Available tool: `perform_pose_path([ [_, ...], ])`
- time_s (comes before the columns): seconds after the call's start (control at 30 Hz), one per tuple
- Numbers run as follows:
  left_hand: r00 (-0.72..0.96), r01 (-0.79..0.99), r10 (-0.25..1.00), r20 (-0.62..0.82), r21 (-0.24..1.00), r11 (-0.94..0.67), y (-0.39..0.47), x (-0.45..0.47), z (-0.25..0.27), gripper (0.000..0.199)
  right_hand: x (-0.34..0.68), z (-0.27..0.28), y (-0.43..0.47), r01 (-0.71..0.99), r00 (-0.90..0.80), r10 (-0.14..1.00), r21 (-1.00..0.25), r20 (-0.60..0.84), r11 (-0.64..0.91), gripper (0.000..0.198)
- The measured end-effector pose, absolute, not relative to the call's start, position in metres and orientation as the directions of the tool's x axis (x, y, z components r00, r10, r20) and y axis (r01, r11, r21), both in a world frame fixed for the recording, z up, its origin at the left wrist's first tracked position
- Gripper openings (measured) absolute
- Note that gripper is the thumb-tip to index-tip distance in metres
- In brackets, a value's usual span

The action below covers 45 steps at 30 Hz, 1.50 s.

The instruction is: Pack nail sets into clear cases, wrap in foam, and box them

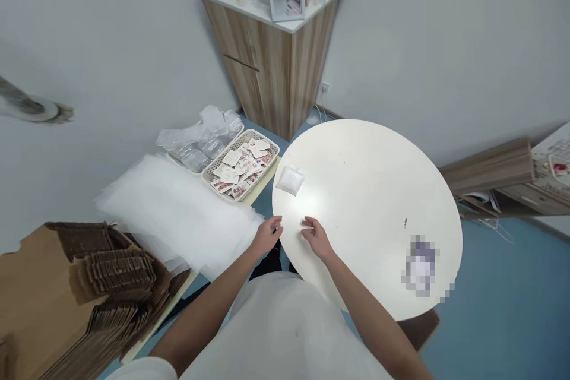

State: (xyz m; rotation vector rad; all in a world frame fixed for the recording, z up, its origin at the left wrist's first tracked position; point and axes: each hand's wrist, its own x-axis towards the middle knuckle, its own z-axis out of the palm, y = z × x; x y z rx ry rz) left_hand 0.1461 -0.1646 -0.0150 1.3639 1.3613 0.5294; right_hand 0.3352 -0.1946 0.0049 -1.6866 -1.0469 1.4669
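Two bare hands, left (267, 236) and right (317, 237), are released, fingers loosely curled, well apart from each other at the near edge of the round white tabletop (369, 190). The small white pillow-shaped packet (291, 180) lies on the tabletop near its left edge, beyond both hands. For sound handling, grip the packet by opposite edges with light, even pressure; avoid squeezing its middle, which may deform.

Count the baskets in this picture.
2. One basket, filled with cards, sits left of the round table; the other basket is just left of it, mostly covered by clear bags. Others may be hidden.
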Motion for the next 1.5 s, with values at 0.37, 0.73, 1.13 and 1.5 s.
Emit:
perform_pose_path([
  [0.37,0.084,0.438,0.897,-0.433,0.825,0.357,-0.233,0.104,0.024,0.04,0.298,0.0,-0.198,0.252,-0.224,0.895,-0.91,-0.387,-0.33,0.029],
  [0.73,-0.13,0.511,0.991,-0.012,0.856,0.078,-0.27,0.014,0.098,0.03,0.157,0.045,-0.184,0.35,-0.535,0.834,-0.934,-0.134,0.074,0.041],
  [1.13,-0.461,0.834,0.875,0.149,0.41,0.369,-0.355,-0.159,0.111,0.046,-0.044,0.129,-0.211,0.609,-0.748,0.65,-0.25,0.134,0.753,0.038],
  [1.5,-0.339,0.824,0.935,0.099,0.51,0.245,-0.367,-0.178,0.1,0.045,-0.05,0.141,-0.2,0.539,-0.636,0.725,-0.521,0.263,0.662,0.031],
])
